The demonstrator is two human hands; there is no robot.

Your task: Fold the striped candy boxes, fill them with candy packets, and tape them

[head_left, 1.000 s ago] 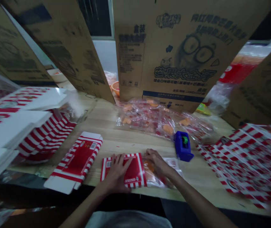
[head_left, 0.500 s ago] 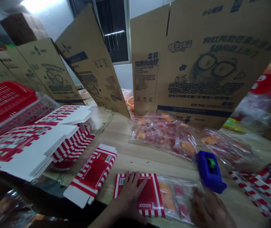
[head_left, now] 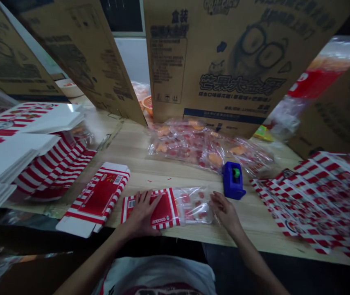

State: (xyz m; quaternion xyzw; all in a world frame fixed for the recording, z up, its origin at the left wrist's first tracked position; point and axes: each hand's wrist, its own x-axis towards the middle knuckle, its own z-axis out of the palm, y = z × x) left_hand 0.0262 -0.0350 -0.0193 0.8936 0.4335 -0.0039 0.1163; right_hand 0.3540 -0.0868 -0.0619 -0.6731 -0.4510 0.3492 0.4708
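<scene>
My left hand (head_left: 144, 213) lies with spread fingers on a red-and-white striped flat box (head_left: 166, 207), thumb apart from the other fingers. Out of the box's right end sticks a clear packet (head_left: 195, 205) with red pieces in it; its left part is hidden inside the box. My right hand (head_left: 226, 211) has its bent fingers round the packet's right end. Some of those fingertips are blurred. A second striped box (head_left: 99, 196), with its end flaps out, lies on the table left of my left hand. Beyond my right hand stands a blue tape dispenser (head_left: 233, 182).
Several clear candy packets (head_left: 190, 145) lie behind the boxes, before a tall cardboard sheet (head_left: 175, 82). Flat white-and-red cartons (head_left: 30, 151) are stacked at left. Striped printed sheets (head_left: 319, 200) cover the right side. The table's front edge (head_left: 254, 243) runs close to my forearms.
The view has tilted down and shifted right. More of the packet is inside the box: orange pieces that showed by its opening are hidden. My right hand is nearer the box.
</scene>
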